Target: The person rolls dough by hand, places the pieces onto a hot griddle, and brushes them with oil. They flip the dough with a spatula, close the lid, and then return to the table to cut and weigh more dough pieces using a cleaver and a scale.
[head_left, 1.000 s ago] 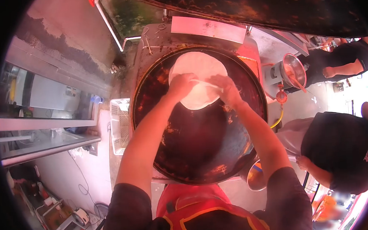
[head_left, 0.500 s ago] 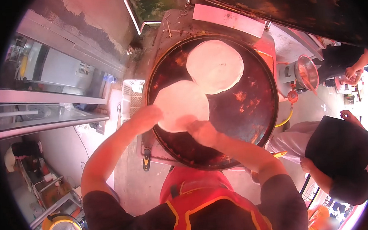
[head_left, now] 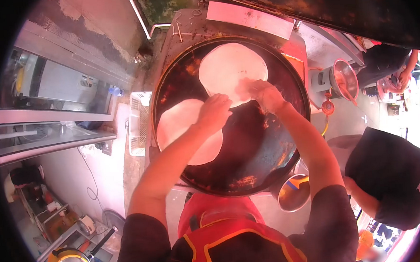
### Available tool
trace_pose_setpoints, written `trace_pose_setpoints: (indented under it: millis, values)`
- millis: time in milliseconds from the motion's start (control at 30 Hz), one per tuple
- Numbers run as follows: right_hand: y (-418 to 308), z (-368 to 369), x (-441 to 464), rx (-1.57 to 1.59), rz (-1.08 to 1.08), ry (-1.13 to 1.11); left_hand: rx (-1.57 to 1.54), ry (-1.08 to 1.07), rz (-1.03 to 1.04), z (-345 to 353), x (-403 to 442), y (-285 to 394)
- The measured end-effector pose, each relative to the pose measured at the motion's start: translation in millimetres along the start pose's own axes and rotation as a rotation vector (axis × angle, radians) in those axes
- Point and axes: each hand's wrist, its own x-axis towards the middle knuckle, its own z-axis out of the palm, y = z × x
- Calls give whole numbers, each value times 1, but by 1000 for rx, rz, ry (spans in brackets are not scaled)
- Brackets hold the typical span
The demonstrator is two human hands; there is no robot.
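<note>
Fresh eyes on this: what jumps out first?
A pale far round and a pale near round lie on the big dark pan at centre. The left hand and right hand are by the far round's near edge. A red apron shows at bottom middle.

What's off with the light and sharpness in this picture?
Head view: a pinkish cast tints the far dough round and near dough round; head view: glare washes out the right-hand background, black corners frame a curved image; head view: the right hand looks partly smeared.

Pinkish-wht dough rounds (head_left: 232,65), blk pan (head_left: 241,141) w/ rusty-brn blotches, yel-edged red apron (head_left: 238,210), blk sleeves (head_left: 331,215), wht latticed crate (head_left: 139,118)
</note>
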Motion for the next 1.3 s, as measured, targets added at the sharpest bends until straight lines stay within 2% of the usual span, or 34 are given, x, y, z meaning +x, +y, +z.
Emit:
trace_pose_setpoints:
  millis: [100, 200, 300, 400, 500, 533, 600, 633, 700, 767, 833, 900, 933, 1000, 1033, 1100, 1200, 1233, 1267, 1300]
  values:
    - [14, -5, 10, 303, 149, -276, 41, 59, -68, 20, 20, 7]
    - [4, -26, 22, 358, 351, -282, 86, 142, -111, 27, 31, 10]
    - [6, -4, 5, 339, 165, 100, 142, 134, -80, 39, 33, 4]
    - [14, 2, 0, 138, 13, 142, 159, 105, -31, 38, 37, -6]
    - [20, -10, 7, 363, 103, -164, 30, 196, -42, 34, 43, -11]
    - [23, -8, 11, 409, 165, -181, -64, 259, -26, 31, 47, -16]
    - [29, -5, 16, 495, 290, -217, -367, 190, -292, 24, 54, -18]
    - [18, -19, 19, 538, 261, -115, -524, 160, -422, 21, 59, -20]
    - [-3, -48, 19, 617, 206, 91, -642, 132, -437, 20, 66, -33]
    - [11, -16, 18, 510, 179, 174, -779, 105, -481, 27, 70, -45]
    - [18, -6, 22, 464, 224, 219, -644, 92, -449, 17, 67, -33]
    - [28, -16, 34, 603, 428, 61, -463, 134, -406, 6, 58, -4]
    - [30, -24, 40, 672, 528, -16, -299, 271, -308, 14, 58, -4]
    - [27, -34, 46, 686, 452, 75, 35, 532, -111, 27, 57, -3]
    - [26, -41, 49, 689, 413, 121, 22, 438, -228, 24, 59, -4]
    - [23, -52, 42, 614, 405, 62, -10, 239, -456, 18, 62, -4]
    - [7, -66, 7, 524, 333, 83, -17, 280, -164, 8, 40, -1]
    - [-7, -70, -11, 527, 299, 121, 2, 226, -113, 8, 29, 4]
    - [-23, -81, -25, 632, 319, 4, 20, 171, -60, 11, 14, 11]
    - [-41, -93, -42, 737, 342, -116, -160, 163, 12, 16, -6, 19]
